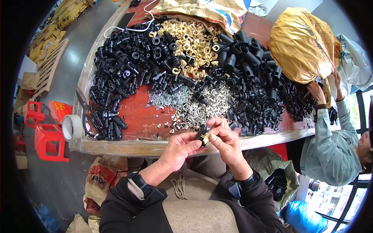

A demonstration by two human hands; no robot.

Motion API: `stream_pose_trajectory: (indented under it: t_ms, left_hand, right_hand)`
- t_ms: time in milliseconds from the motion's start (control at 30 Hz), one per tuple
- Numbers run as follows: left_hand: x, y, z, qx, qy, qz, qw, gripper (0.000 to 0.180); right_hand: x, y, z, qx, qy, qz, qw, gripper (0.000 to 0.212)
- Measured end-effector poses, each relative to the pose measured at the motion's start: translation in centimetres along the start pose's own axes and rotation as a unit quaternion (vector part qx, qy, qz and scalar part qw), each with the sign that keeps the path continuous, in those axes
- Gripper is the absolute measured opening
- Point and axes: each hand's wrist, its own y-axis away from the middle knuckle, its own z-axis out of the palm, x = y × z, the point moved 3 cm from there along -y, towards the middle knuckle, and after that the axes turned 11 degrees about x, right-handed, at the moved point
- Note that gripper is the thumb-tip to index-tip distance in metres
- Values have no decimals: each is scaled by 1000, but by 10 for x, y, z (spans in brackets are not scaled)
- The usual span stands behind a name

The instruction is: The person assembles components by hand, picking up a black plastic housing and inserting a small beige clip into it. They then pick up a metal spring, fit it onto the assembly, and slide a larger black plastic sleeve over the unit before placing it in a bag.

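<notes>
Just above the table's near edge, my left hand point(179, 150) closes its thumb and fingers on a small black plastic fitting point(201, 134). My right hand point(227, 144) pinches a small cream plastic piece point(206, 138) against the side of that fitting. Right beyond my hands lies a heap of pale curved metal pieces point(211, 101), with thin silvery hardware point(171, 99) beside it. Black plastic fittings point(124, 66) are piled to the left. Cream plastic rings point(190, 39) spread across the far middle, and black tubes point(248, 58) lie to their right.
The red table point(136, 112) has a plastic-wrapped edge. Scissors point(83, 101) and a tape roll point(72, 127) are at its left. A co-worker point(328, 143) on the right handles a large yellow sack point(301, 44). Red stools point(50, 141) stand on the floor; an open sack point(278, 174) sits below the table.
</notes>
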Motion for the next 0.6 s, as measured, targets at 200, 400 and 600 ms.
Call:
stream_pose_trajectory:
  t_ms: [200,400,600]
  left_hand:
    - [1,-4,-4,6,1,-27,1000,24]
    - [-2,-7,-15,-16,4,-96,995,23]
    - [-3,-4,-11,-29,39,-115,992,22]
  right_hand:
    - [2,-4,8,-4,-2,23,1000,13]
    - [13,1,6,-26,-103,106,989,13]
    - [13,7,4,-26,-134,109,985,14]
